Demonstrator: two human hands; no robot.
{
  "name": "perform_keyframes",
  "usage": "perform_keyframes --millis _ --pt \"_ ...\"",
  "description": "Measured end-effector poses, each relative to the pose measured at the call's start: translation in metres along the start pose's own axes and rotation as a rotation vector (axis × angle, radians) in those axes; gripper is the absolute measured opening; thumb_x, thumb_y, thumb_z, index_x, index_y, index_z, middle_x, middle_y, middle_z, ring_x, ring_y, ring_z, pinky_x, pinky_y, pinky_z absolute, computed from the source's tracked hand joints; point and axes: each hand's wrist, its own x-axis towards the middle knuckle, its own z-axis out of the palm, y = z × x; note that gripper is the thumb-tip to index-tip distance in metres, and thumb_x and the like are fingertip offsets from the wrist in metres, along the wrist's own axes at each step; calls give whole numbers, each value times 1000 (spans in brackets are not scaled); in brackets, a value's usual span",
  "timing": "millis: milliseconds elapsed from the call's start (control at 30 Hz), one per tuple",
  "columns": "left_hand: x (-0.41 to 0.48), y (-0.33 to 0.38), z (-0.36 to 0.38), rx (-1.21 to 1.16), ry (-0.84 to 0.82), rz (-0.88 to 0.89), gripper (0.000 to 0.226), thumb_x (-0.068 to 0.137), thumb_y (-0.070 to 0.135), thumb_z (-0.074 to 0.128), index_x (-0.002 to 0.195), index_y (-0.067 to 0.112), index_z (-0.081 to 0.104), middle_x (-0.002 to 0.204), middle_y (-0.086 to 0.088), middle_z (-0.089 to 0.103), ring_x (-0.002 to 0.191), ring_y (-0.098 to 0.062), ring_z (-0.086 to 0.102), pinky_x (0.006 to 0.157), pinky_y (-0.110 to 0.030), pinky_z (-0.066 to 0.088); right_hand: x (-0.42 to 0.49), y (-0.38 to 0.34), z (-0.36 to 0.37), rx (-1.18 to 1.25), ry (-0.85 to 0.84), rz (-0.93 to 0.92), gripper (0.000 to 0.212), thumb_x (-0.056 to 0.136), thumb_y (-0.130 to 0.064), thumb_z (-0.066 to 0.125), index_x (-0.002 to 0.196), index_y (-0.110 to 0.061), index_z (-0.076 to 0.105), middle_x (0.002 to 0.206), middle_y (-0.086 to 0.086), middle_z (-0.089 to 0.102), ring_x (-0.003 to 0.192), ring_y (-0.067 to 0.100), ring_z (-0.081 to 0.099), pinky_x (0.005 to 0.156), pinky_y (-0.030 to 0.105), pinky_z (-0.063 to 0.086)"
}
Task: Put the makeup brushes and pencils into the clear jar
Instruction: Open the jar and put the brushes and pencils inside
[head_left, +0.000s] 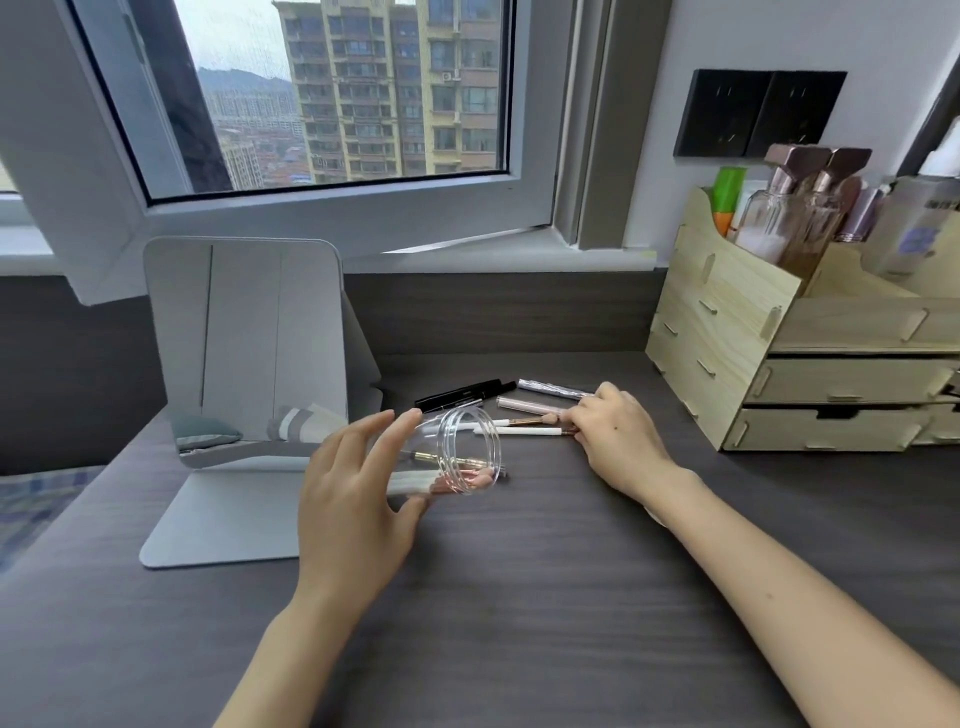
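My left hand (353, 488) holds the clear jar (465, 449) tipped on its side, mouth facing right. Inside it lie a gold-banded brush or pencil and a white-handled one. My right hand (615, 441) rests on the desk just right of the jar, fingers pinched on the rose-gold end of a white-handled brush (519, 431). A second white brush (511, 422) lies right behind it. Further back lie a black pencil or pen (460, 397), a clear pinkish tube (524, 402) and a silver tube (553, 387).
A standing mirror (249, 343) with a flat base sits left of the jar. A wooden drawer organiser (810, 353) holding bottles fills the right side. The window sill and dark back panel run behind the desk (519, 597).
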Motion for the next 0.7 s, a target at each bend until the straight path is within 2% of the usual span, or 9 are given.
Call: perform_keyframes --millis 67,100,133,200,300,433,533,600,700 --pt "0 0 0 2 -2 -6 76 59 16 84 127 23 50 120 -5 61 110 -27 54 93 -35 40 1 0 -2 -42 -88 -5 12 80 -9 63 89 -13 70 85 8 67 89 32 55 74 37 44" --pt "-1 0 0 3 -2 -7 76 59 16 84 127 23 50 121 -5 61 110 -27 54 93 -35 40 0 0 -3 -47 -85 -14 9 81 -11 63 86 -13 71 84 9 66 88 32 55 73 37 44" --pt "0 0 0 4 -2 -7 76 59 17 84 127 23 50 121 -5 60 110 -27 54 93 -36 41 -2 2 -3 -47 -56 -24 3 77 -12 69 79 -14 71 79 8 65 82 32 57 68 36 46" --pt "0 -1 0 5 -1 -7 76 60 17 84 127 23 50 121 -5 60 110 -27 55 93 -36 41 -9 2 -1 -96 -9 -60 14 63 -10 80 64 -15 67 65 6 63 66 29 59 54 32 46" --pt "-1 -1 1 16 -6 -1 76 59 18 85 127 21 52 120 -6 61 109 -27 54 93 -33 39 -23 0 0 -76 35 -54 23 59 -4 80 65 -14 60 61 4 60 58 27 57 49 30 43" --pt "-1 -1 2 17 1 1 76 58 19 86 127 21 52 119 -6 61 108 -26 54 93 -32 38 -45 -7 -25 238 276 146 3 80 -10 56 78 -9 59 70 6 64 65 29 59 56 34 44" --pt "-1 -1 1 16 9 3 74 60 18 84 127 21 52 119 -7 61 108 -28 55 92 -34 39 -64 -16 -60 459 476 244 15 86 -18 47 86 -9 60 78 -1 62 74 17 52 65 25 36" --pt "0 -1 2 15 9 5 75 60 19 84 127 22 52 119 -7 61 107 -29 56 91 -35 41 -74 -29 -77 479 560 217 17 87 -20 47 85 -9 60 76 -5 58 72 15 48 64 23 34" --pt "0 0 2 5 5 20 76 58 18 85 126 24 51 119 -6 61 107 -27 54 90 -35 42 -74 -51 -79 451 553 74 10 86 -13 56 82 -7 64 75 1 65 69 21 53 63 30 41"
